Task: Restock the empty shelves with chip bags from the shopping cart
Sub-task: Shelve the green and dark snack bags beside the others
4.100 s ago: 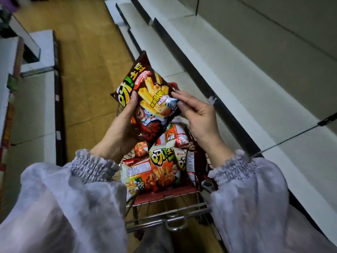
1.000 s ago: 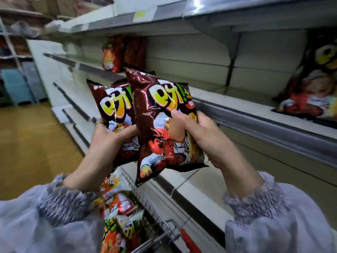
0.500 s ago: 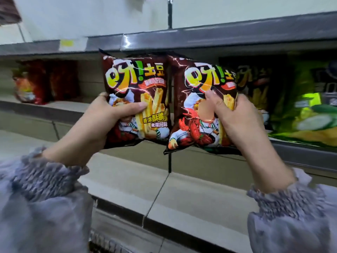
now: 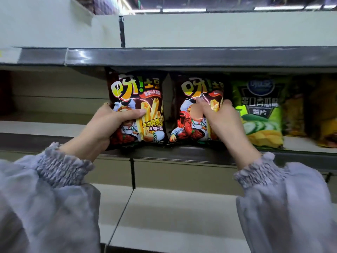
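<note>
Moved to shelf edge [image 4: 164, 154] — left bag [image 4: 147, 95], right bag [image 4: 189, 125], room leftward

Cream metal shelving, three tiers. Upper shelf [image 4: 200, 68] has a grey price rail [image 4: 182, 56] with glare at left. Cream back panel [image 4: 218, 28] split by a dark upright [image 4: 121, 31]. Middle shelf [image 4: 36, 128] shadowed. Lower shelf [image 4: 173, 207] has a section seam. Strip lights [image 4: 184, 10] overhead.

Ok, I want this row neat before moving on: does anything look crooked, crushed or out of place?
Only one thing: the right chip bag is creased near its upper right, where the right hand pinches it. The left chip bag, gripped by the left hand, and the green bag beside them stand upright.
</note>
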`<state>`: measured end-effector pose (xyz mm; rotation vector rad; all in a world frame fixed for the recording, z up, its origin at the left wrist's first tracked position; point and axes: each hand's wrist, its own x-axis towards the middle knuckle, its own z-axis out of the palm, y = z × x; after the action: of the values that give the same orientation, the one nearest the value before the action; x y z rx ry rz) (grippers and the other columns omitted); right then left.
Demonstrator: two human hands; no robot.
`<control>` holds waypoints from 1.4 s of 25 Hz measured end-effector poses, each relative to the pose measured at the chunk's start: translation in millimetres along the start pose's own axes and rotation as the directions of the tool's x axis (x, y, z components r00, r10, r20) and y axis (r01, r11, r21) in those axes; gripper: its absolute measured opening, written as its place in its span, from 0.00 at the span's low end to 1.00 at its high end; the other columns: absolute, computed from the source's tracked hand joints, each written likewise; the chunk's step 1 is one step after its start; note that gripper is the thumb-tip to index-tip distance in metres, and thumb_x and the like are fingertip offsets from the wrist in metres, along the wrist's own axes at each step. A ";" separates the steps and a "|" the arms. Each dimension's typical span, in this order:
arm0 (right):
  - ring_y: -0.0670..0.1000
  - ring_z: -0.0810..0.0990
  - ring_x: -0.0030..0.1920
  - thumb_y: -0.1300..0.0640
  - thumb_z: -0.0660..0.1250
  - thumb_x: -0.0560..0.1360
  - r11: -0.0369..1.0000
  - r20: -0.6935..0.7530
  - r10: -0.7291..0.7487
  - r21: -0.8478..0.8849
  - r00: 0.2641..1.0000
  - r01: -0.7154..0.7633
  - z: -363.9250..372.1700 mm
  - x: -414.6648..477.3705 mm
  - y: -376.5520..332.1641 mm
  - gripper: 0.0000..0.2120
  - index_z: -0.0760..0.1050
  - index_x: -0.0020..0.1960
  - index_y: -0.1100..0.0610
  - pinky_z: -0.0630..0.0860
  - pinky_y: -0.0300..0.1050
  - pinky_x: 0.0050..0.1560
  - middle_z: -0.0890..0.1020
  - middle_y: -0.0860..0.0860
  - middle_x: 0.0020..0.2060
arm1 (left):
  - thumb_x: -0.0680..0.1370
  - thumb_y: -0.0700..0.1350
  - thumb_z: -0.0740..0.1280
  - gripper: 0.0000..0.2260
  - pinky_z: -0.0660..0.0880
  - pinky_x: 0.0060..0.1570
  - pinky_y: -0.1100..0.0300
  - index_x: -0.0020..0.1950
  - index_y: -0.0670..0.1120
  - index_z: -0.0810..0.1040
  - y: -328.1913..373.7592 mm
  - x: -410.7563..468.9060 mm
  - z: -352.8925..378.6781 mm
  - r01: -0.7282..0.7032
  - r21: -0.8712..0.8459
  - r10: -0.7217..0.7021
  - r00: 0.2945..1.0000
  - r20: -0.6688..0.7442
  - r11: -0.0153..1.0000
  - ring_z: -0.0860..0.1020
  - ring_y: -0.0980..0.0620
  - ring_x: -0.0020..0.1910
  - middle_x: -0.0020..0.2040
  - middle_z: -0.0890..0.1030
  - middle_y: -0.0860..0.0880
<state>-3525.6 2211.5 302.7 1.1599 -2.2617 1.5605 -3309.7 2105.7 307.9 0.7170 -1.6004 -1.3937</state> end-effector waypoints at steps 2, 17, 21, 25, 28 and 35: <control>0.62 0.75 0.55 0.34 0.59 0.73 1.000 -0.012 -0.010 -0.007 1.000 0.010 1.4 4.3 1.3 0.35 0.65 0.60 0.65 0.68 0.48 0.43 0.77 0.63 0.54 | 0.62 0.44 0.75 0.18 0.81 0.35 0.58 0.50 0.46 0.80 -0.3 3.5 1.7 -0.002 -0.005 0.002 1.000 -0.008 1.000 0.85 0.49 0.39 0.42 0.86 0.47; 0.64 0.69 0.62 0.34 0.58 0.71 0.983 -0.130 -0.142 -0.137 0.981 0.124 42.2 -2.3 11.7 0.43 0.55 0.69 0.68 0.70 0.54 0.55 0.67 0.63 0.63 | 0.61 0.46 0.75 0.25 0.80 0.41 0.56 0.57 0.44 0.78 0.8 19.0 -12.4 0.017 0.073 -0.019 1.000 0.021 0.997 0.85 0.47 0.43 0.46 0.86 0.47; 0.65 0.64 0.67 0.36 0.59 0.72 0.981 -0.105 -0.168 -0.117 0.980 0.156 37.5 -7.5 9.8 0.46 0.45 0.74 0.67 0.67 0.53 0.62 0.59 0.65 0.69 | 0.61 0.46 0.76 0.26 0.81 0.40 0.56 0.58 0.44 0.77 -2.1 21.3 -13.8 0.025 0.066 -0.028 0.999 0.035 0.998 0.85 0.47 0.44 0.47 0.86 0.46; 0.69 0.64 0.66 0.49 0.64 0.75 0.814 -0.292 -0.568 -0.335 0.770 0.474 36.5 -11.2 1.7 0.33 0.58 0.73 0.64 0.64 0.62 0.66 0.64 0.70 0.67 | 0.62 0.46 0.78 0.28 0.82 0.41 0.55 0.59 0.42 0.77 -5.1 23.2 -15.3 0.038 0.049 -0.039 0.999 0.031 0.998 0.84 0.46 0.45 0.48 0.85 0.45; 0.67 0.63 0.67 0.50 0.63 0.72 0.658 -0.228 -0.735 -0.470 0.639 0.589 44.1 -6.7 -3.6 0.27 0.68 0.68 0.58 0.61 0.64 0.66 0.70 0.66 0.65 | 0.61 0.46 0.78 0.29 0.81 0.44 0.53 0.60 0.42 0.77 -7.1 23.6 -16.2 0.040 0.047 -0.042 0.999 0.026 0.998 0.84 0.45 0.47 0.49 0.85 0.45; 0.65 0.62 0.68 0.37 0.62 0.72 0.591 0.096 -0.604 -0.612 0.791 0.526 50.3 8.0 9.0 0.33 0.63 0.72 0.51 0.49 0.61 0.66 0.67 0.61 0.68 | 0.61 0.47 0.77 0.28 0.81 0.46 0.53 0.60 0.43 0.77 -11.1 24.8 -16.5 0.025 0.040 -0.025 1.000 0.004 0.999 0.84 0.45 0.47 0.50 0.85 0.45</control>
<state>-3522.7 2166.1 278.1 1.3304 -1.7967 0.5522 -3307.7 2074.3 302.9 0.7601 -1.6315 -1.3859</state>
